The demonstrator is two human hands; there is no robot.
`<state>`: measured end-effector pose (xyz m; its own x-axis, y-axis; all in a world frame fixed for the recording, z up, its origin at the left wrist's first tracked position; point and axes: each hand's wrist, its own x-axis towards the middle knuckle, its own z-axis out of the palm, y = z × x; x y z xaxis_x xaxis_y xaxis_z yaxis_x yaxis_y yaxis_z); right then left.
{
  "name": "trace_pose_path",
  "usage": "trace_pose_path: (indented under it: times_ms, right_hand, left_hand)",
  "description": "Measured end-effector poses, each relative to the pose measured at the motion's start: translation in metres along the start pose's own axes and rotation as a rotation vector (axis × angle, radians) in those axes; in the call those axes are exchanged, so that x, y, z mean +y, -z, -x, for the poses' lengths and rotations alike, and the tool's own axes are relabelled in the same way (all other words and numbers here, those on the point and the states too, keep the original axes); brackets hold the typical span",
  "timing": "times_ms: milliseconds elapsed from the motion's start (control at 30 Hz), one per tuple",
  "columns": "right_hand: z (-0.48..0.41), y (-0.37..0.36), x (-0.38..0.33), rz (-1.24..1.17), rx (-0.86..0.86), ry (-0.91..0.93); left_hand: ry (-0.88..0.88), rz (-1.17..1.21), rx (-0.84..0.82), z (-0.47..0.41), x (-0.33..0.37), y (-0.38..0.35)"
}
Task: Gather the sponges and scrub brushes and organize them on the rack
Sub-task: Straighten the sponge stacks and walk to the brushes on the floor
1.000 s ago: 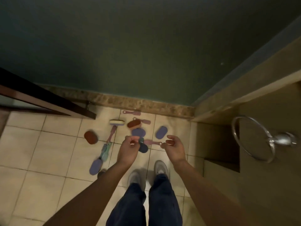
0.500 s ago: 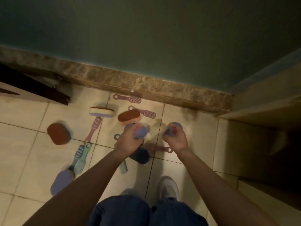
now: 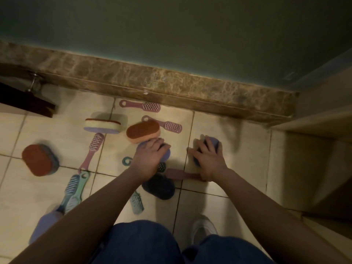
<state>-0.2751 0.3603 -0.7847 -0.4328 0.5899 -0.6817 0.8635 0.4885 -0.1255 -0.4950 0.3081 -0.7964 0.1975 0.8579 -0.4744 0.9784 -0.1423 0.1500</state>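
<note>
Both hands set on purple sponges at floor level; rack not in view

The left hand (image 3: 150, 159) covers the first purple sponge (image 3: 166, 156), fingers bent down over its far edge; the right hand (image 3: 209, 161) has its fingers curled round the second purple sponge (image 3: 214, 142). Both sponges rest on the tiled floor (image 3: 238, 168), seemingly not yet lifted. Judgement: one sponge per hand saves a trip, and these two lie nearest the person. The orange-topped sponge (image 3: 142, 131) sits just beside the left hand. The palm sides are hidden, so firmness of grip cannot be confirmed. The pink brush (image 3: 181, 174) runs under the right wrist, one end concealed; the dark sponge (image 3: 159, 184) is partly covered by the left forearm. Dim light and blur obscure finer detail
</note>
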Motion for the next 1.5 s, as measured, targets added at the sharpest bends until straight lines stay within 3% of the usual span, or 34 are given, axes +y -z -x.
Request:
trace_pose_path:
  times_ms: [233, 433, 533, 600, 700, 800, 1000, 1133, 1300, 1500]
  right_hand:
    - [-0.005, -0.001, 0.005, 0.265, 0.03, 0.052]
    - [-0.006, 0.007, 0.008, 0.202, 0.205, 0.042]
    - [-0.001, 0.028, 0.006, -0.067, 0.242, -0.011]
    - [0.001, 0.042, 0.003, -0.46, 0.236, -0.086]
    - [0.011, 0.074, -0.005, -1.272, 0.119, -0.169]
    - [0.028, 0.105, -0.006, -1.597, 0.062, -0.228]
    - [0.103, 0.172, -0.024, -1.933, 0.037, -0.208]
    - [0.181, 0.233, -0.041, -2.093, -0.02, -0.148]
    - [0.285, 0.315, -0.061, -2.105, 0.016, -0.12]
    - [0.425, 0.412, -0.077, -2.056, 0.113, -0.146]
  left_hand:
    - [-0.014, -0.033, 0.031, -0.006, 0.003, 0.0]
    - [-0.001, 0.148, 0.075, -0.002, 0.002, 0.014]
    - [0.096, 0.445, 0.131, 0.0, 0.008, 0.034]
    - [0.204, 0.796, 0.18, -0.001, 0.013, 0.049]
    - [0.429, 1.344, 0.233, -0.004, 0.027, 0.076]
    - [0.643, 1.604, 0.214, -0.006, 0.031, 0.106]
    - [0.511, 1.803, 0.229, 0.051, 0.053, 0.198]
    - [0.48, 1.767, 0.143, 0.107, 0.077, 0.283]
    - [0.579, 1.701, 0.127, 0.175, 0.11, 0.384]
    - [0.541, 1.687, 0.131, 0.261, 0.161, 0.519]
